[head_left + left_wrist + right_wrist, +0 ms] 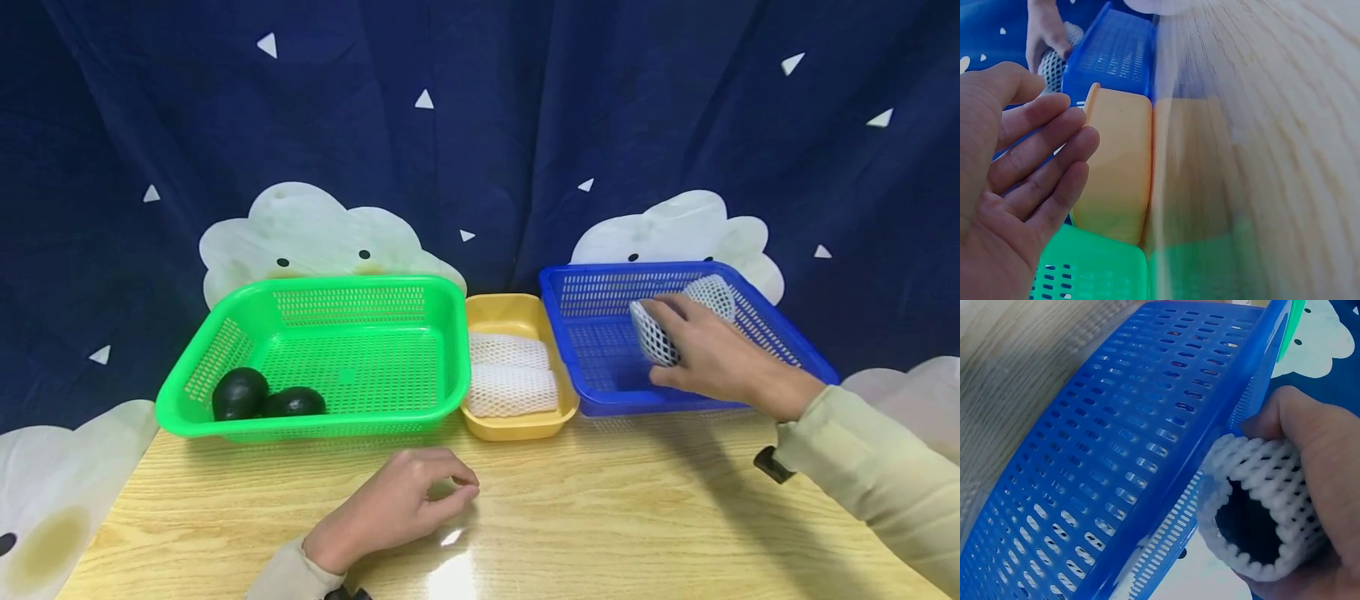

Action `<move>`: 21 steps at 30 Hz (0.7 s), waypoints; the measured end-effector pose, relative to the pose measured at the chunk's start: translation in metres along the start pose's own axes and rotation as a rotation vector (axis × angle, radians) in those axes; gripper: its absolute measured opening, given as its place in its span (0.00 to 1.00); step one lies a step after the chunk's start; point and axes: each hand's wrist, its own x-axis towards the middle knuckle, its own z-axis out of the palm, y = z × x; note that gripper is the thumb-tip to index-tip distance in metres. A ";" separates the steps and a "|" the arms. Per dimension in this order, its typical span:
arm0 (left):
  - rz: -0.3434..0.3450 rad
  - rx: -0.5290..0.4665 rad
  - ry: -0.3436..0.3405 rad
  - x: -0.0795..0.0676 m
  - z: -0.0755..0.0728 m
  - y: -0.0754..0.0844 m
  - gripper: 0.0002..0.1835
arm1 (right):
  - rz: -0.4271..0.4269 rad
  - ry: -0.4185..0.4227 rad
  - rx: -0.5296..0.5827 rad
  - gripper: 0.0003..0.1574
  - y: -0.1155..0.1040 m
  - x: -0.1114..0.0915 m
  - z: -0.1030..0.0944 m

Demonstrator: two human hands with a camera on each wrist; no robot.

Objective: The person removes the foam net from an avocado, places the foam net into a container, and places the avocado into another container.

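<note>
My right grip (701,348) pinches foam net (655,337), maybe filled, over blue basket (622,402); placing, I judge: lower gently. Left grip (401,504) loose.

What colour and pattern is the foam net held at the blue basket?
White open mesh; the foam net shows best in the right wrist view.

Left hand (401,504): raised low, knuckles up, holding nothing — fingers (1054,150) loosely bent, thumb (452,503) and index tips near each other. Right arm (862,467): extended forward. Right hand (697,346): gripping, wrist above fingertip level — the farther fingertips are hidden, their exact curl unconfirmed.
</note>
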 end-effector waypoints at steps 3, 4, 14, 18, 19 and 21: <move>-0.004 -0.004 -0.001 0.000 0.000 0.000 0.06 | -0.048 0.040 0.008 0.55 -0.001 0.001 0.000; -0.004 -0.005 -0.001 0.000 0.000 0.000 0.06 | -0.060 0.052 0.010 0.55 -0.001 0.001 0.000; -0.003 0.003 0.001 0.000 0.000 0.000 0.05 | -0.072 0.055 0.063 0.60 -0.013 0.001 -0.007; 0.000 -0.003 0.002 0.000 0.000 0.000 0.05 | -0.042 0.044 0.107 0.62 -0.022 -0.001 -0.010; 0.001 -0.003 0.003 0.000 0.000 0.000 0.05 | -0.052 0.053 0.112 0.61 -0.025 -0.001 -0.010; 0.001 -0.002 0.003 0.000 0.000 0.000 0.05 | -0.093 0.076 0.115 0.60 -0.030 -0.001 -0.009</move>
